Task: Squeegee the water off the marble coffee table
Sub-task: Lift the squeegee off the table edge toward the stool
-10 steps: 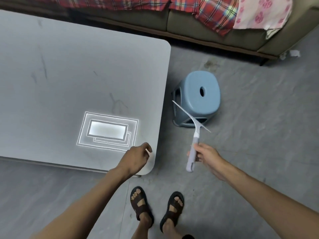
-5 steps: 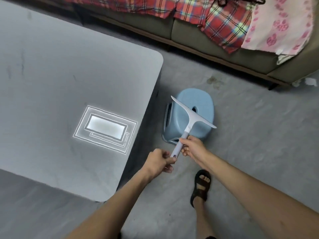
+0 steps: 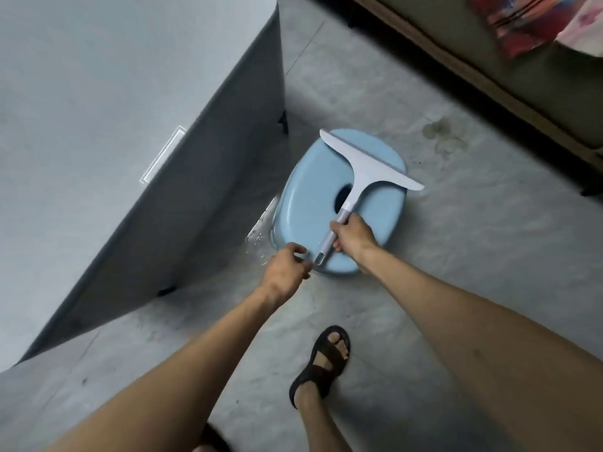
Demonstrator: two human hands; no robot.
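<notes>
A white squeegee (image 3: pixel 365 164) with a wide blade and pale lilac handle is held over a blue stool. My right hand (image 3: pixel 354 238) grips the middle of its handle. My left hand (image 3: pixel 285 270) has its fingers pinched at the handle's lower end, touching it. The grey marble coffee table (image 3: pixel 98 125) fills the left side, seen at a steep angle; both hands are off it, to its right.
The light blue plastic stool (image 3: pixel 310 203) with a hole in its seat stands on the grey floor beside the table's corner, with a wet patch (image 3: pixel 261 236) at its left. A sofa (image 3: pixel 522 76) with a plaid cloth runs along the top right. My sandalled foot (image 3: pixel 323 360) is below.
The view has swung right and down, so the table now lies at the left. My left hand left the table corner and came to the squeegee handle's end; the squeegee hangs over the stool.
</notes>
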